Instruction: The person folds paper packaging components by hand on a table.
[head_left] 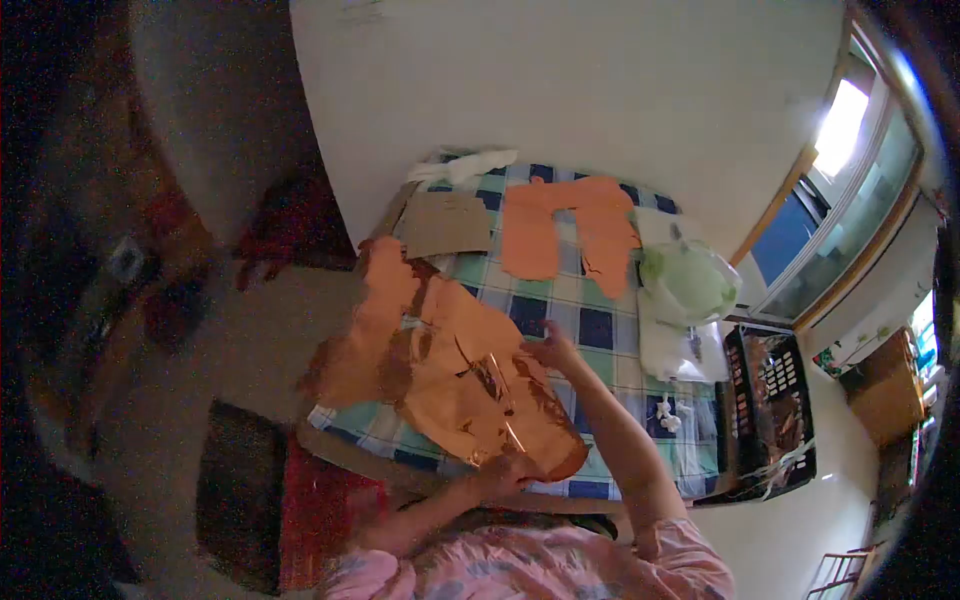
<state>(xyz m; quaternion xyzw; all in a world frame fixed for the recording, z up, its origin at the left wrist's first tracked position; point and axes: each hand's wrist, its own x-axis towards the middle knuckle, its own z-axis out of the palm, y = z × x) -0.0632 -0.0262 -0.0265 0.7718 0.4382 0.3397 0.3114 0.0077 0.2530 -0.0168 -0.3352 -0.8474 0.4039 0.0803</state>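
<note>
In the head view, the left arm reaches in from the lower left, bent at the elbow, its hand (508, 474) low at the near edge of a shiny, crinkled orange sheet-like item (480, 365); whether its fingers pinch the edge, I cannot tell. The right arm extends up and inward, its hand (552, 350) at the item's right edge, fingers parted. The item lies left of centre on a bed with a blue, white and green checked cover (545, 303). At right, a black slatted plastic basket (742, 400) holds brownish, indistinct contents partly under clear plastic. Above it, a translucent plastic bag (700, 283) shows pale green.
</note>
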